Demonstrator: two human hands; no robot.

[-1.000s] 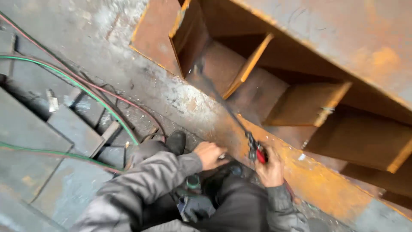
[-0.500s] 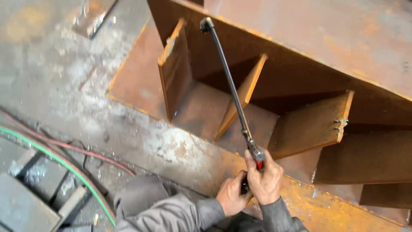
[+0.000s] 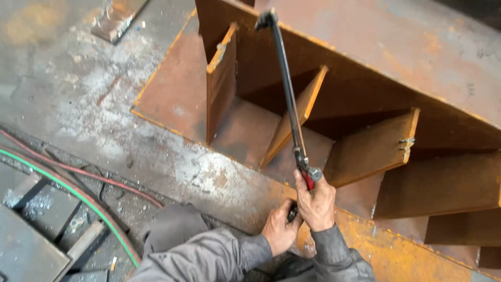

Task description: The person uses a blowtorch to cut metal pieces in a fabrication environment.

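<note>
Landmark: rusty steel beam (image 3: 365,57). Upright stiffener plates (image 3: 222,83) divide its inner side into narrow open pockets; long cutting torch (image 3: 287,89) crosses one pocket. Left of beam: bare floor (image 3: 78,89), open; hoses (image 3: 78,180) farther left.

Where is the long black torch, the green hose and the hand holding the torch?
long black torch (image 3: 286,83), head view, middle of its tube.
green hose (image 3: 68,190), head view, curved stretch.
right hand (image 3: 315,201), head view, back of hand.

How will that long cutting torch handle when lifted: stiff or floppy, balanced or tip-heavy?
Probably stiff: the torch runs straight from the right hand up to its bent head. Likely tip-heavy, since both grips sit at the bottom end, with the left hand just below. The hoses on the floor may drag.
</note>
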